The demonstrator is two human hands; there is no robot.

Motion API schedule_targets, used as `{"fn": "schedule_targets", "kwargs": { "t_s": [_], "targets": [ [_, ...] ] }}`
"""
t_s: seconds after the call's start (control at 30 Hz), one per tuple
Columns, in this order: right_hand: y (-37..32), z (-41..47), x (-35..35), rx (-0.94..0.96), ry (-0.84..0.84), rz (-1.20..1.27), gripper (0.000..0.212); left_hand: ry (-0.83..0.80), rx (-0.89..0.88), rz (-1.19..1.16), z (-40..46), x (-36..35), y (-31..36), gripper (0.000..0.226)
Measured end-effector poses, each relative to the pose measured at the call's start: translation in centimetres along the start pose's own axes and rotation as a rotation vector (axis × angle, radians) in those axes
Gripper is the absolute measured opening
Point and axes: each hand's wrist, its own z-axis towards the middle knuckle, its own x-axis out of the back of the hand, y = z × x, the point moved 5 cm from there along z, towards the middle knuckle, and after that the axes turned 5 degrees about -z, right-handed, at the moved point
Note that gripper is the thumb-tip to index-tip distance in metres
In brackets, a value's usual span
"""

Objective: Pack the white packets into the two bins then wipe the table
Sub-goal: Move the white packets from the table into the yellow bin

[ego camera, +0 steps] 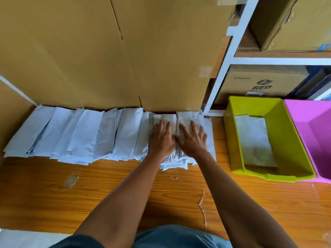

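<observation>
Packing step underway, judging by the layout: most packets (80, 133) lie in an overlapping row along the table's (107, 194) back edge, against the cardboard boxes (107, 51). Both hands lie flat on the row's right end, fingers straight and spread, nothing gripped. Left hand (162, 138) presses one packet stack, right hand (192, 140) the stack just beside it; thumbs nearly touching.

Next move, my read: curl fingers under the stacks' near edges, lift a batch, carry right to a bin. The packets look thin and slippery, so a loose pinch could fan them out.

Bins: green bin (232, 140) sits right of the row, a few packets flat on its floor. Pink bin (308, 136) touches its right side; visible part holds nothing, rest is cut off. Wiping not started; no cloth visible.
</observation>
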Motion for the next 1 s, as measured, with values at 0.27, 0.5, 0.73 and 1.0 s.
{"fn": "schedule_targets", "kwargs": {
  "t_s": [0.27,0.5,0.73,1.0],
  "targets": [
    [0.7,-0.1,-0.2,-0.054,0.106,-0.088,0.076,0.128,-0.05,-0.009,-0.1,0.2,-0.4,0.073],
    [0.5,0.1,-0.1,-0.06,0.109,-0.092,0.079,0.041,-0.011,-0.025,0.8,-0.9,-0.2,0.088],
    [1.6,-0.7,0.8,-0.052,0.154,-0.119,0.079,-0.031,0.023,0.034,1.3,-1.2,0.1,0.092],
    [1.5,-1.7,3.5,-0.034,0.243,-0.12,0.074,0.084,-0.008,0.043,0.0,0.2,1.8,0.081]
  ]
}}
